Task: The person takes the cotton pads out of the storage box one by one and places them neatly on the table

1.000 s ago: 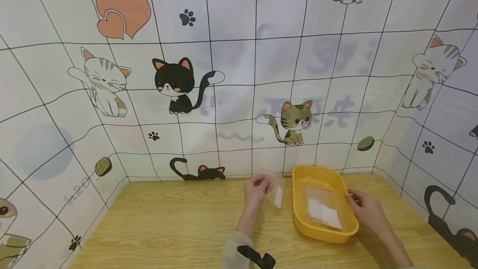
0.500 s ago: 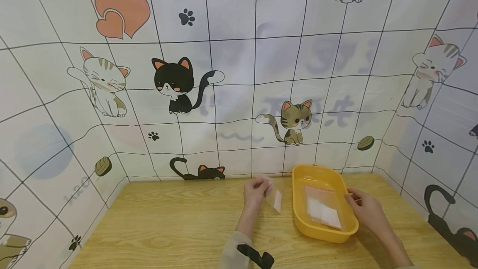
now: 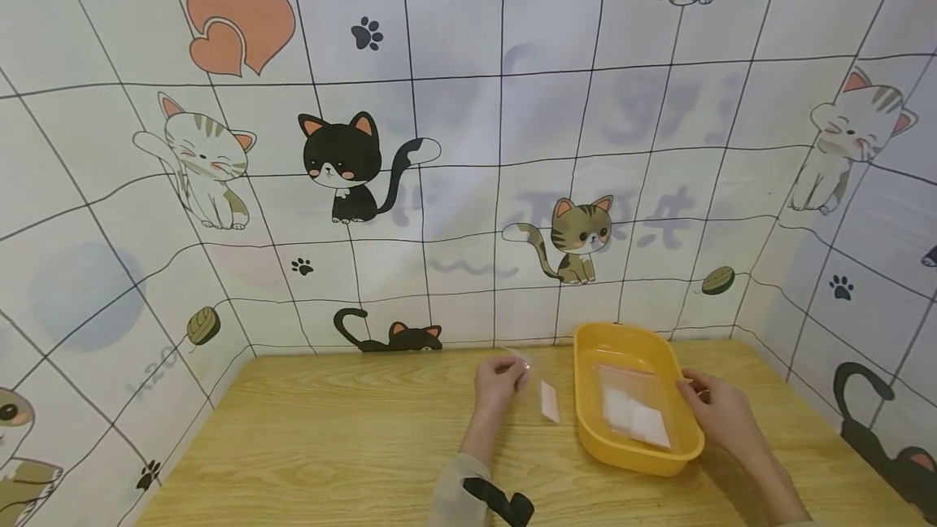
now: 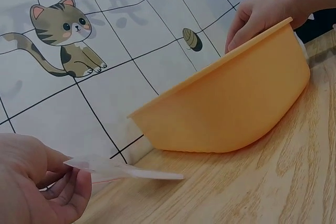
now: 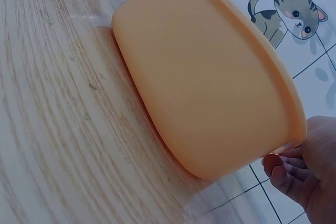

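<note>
My left hand (image 3: 498,385) pinches one end of a small clear plastic bag (image 4: 126,170) with a flat white piece (image 3: 549,402) in it. The bag sticks out to the right, low over the table; whether its far end touches the wood I cannot tell. Beside it stands a yellow plastic tub (image 3: 635,462). Inside the tub lies another clear bag (image 3: 635,417) with a reddish top edge and white pieces. My right hand (image 3: 721,413) grips the tub's right rim, the fingers (image 5: 281,174) curled below the rim in the right wrist view.
The wooden table (image 3: 351,437) extends to the left of the tub. A cloth wall (image 3: 468,145) printed with cats and grid lines stands right behind the table's back edge, close to the tub.
The bag in my left hand has swung and sunk lower toward the table, and that hand has shifted slightly left and down. My right hand and the tub have stayed put.
</note>
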